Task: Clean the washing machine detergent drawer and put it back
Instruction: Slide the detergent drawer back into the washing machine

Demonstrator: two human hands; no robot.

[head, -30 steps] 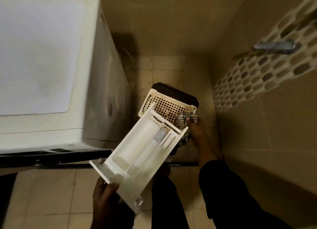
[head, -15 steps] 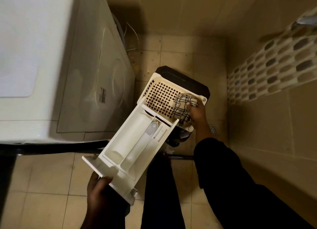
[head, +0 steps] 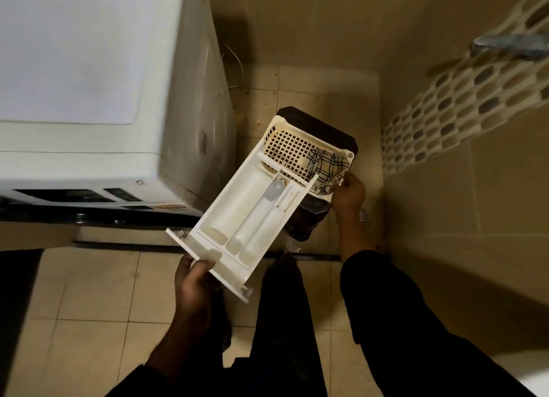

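My left hand (head: 194,280) grips the front panel of the white detergent drawer (head: 246,215), which I hold out of the machine, tilted up to the right, its compartments facing me. The white washing machine (head: 89,99) fills the upper left. A checked cloth (head: 326,170) lies in the near corner of a cream lattice basket (head: 285,150). My right hand (head: 347,194) is at the cloth's lower edge and pinches it; the fingertips are hidden.
The basket sits on a dark stool (head: 320,129) on the tiled floor. A floor drain (head: 363,217) lies just right of my right hand. A tiled wall with a mosaic band (head: 445,114) and a metal tap (head: 505,44) closes the right side.
The cloth has gone down into the basket's corner, and my right hand has slid from on top of it to its lower edge. The drawer stays in my left hand.
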